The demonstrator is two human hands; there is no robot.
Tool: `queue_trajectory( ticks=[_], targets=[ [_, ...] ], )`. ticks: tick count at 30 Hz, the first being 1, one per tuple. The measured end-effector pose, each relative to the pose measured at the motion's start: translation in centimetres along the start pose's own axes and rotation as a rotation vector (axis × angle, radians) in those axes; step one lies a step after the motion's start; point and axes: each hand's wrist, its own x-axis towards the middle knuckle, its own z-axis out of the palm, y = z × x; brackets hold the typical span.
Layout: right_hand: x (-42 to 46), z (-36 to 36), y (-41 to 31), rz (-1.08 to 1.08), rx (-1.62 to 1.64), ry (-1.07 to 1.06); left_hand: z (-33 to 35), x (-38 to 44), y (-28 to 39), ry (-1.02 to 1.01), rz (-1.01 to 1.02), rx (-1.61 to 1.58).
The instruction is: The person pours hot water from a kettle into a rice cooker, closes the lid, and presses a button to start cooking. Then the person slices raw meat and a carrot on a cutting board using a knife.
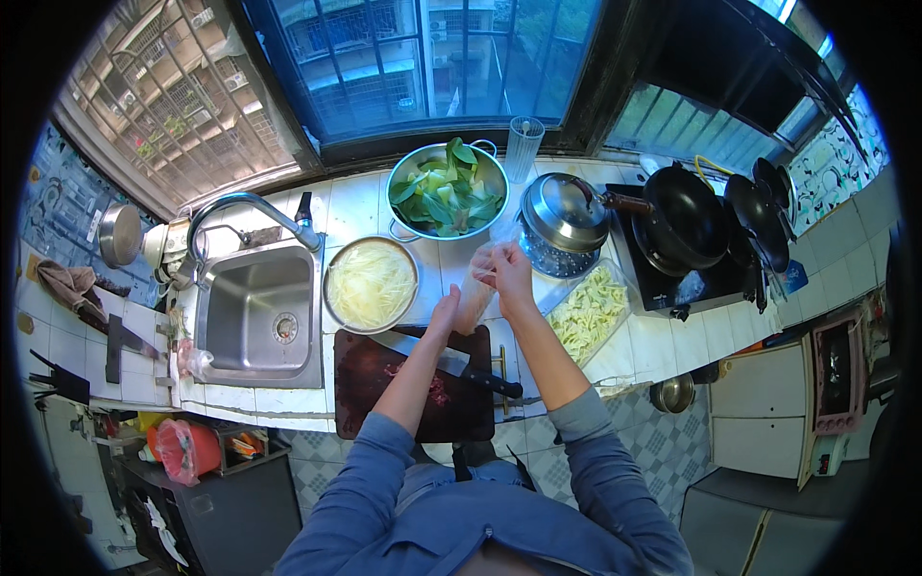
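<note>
A clear plastic bag (pixel 472 299) with something pinkish inside hangs between my hands. My right hand (pixel 510 270) pinches its upper part, fingers closed on the plastic. Against the bag's left side lies my left hand (pixel 446 311); whether it grips the bag cannot be told. Below them, a kitchen knife (pixel 461 363) rests across a dark red cutting board (pixel 360 389) with bits of red meat (pixel 437 391). A bowl of pale shredded vegetable (pixel 371 284) stands to the left. Behind is a metal colander of leafy greens (pixel 448 191). Chopped light-green vegetable (pixel 588 311) lies in a clear tray at the right.
At the left is a steel sink (pixel 259 317) with a curved faucet (pixel 248 201). A lidded steamer pot (pixel 565 216) stands behind the tray. Further right, a black wok (pixel 684 219) sits on the stove (pixel 670 291). A clear ribbed container (pixel 524 150) stands by the window.
</note>
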Motion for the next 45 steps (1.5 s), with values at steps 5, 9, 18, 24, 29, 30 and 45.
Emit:
queue_trajectory(
  ticks=[5, 9, 18, 24, 29, 30, 45],
  targets=[
    [-5.8, 3.7, -6.7, -0.065, 0.062, -0.118, 2.1, 1.5, 0.0, -0.492, 0.138, -0.571],
    [-8.1, 4.8, -11.4, -0.227, -0.141, -0.188, 2.8, -1.5, 2.7, -0.851, 0.078, -1.044],
    [-5.6, 11.0, -12.2, -0.630, -0.461, -0.270, -2.2, -13.1, 6.4, -0.675, 0.148, -0.948],
    [-4.5, 19.4, -8.8, -0.790, -0.695, -0.424, -9.3, -16.6, 8.1, -0.124, 0.340, -0.833],
    [-5.0, 25.7, -7.2, -0.705, -0.546, -0.407, -18.7, -20.6, 10.2, -0.034, 0.609, -0.565],
    [-5.8, 27.6, -6.7, -0.684, -0.482, -0.413, -20.5, -21.4, 10.3, -0.019, 0.613, -0.569],
    [-16.2, 47.5, 3.5, -0.904, -0.537, -0.291, -44.3, -34.3, 10.4, 0.225, 0.737, -0.275]
  ],
)
